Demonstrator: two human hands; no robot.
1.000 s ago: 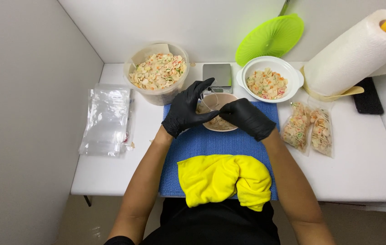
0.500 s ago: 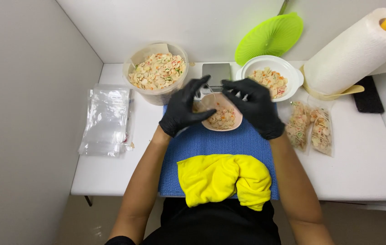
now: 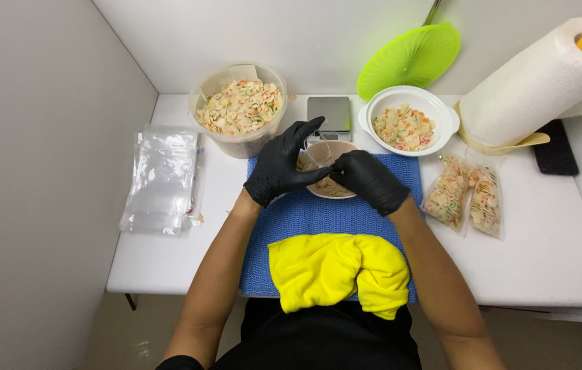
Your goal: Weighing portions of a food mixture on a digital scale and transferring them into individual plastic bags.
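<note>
A small tan bowl (image 3: 332, 171) of coloured pasta sits on the blue mat (image 3: 318, 219) at mid-tabletop. Both black-gloved hands meet over it: left hand (image 3: 281, 168), fingers spread, and right hand (image 3: 370, 179), fingers pinching a clear bag (image 3: 313, 155). A large tub (image 3: 239, 109) stands far left.

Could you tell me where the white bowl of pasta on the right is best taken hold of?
Probably by the small lug on the white bowl's left rim, coming from above and the left. The paper towel roll crowds its right side, and the open top is full of pasta, so the rim edge is the only free hold.
</note>
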